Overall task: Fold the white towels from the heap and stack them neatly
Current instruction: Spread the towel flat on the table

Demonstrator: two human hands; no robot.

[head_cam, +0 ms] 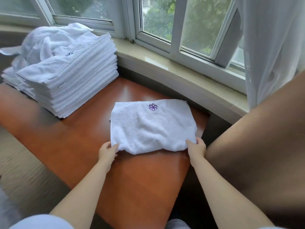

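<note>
Head view shows the left hand (108, 150) and right hand (196, 146) pinching the near corners of a folded towel (152, 128) on the wooden table (140, 179), a tall stack (79, 86) far left already done, crumpled towels (49, 40) on it unfolded

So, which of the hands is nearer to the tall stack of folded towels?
Left. The left hand grips the towel's near-left corner, on the stack's side; the right hand grips its near-right corner, farther away.

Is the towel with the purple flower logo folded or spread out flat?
Folded: the towel shows layered edges and a rounded near fold, which both hands grip.
</note>
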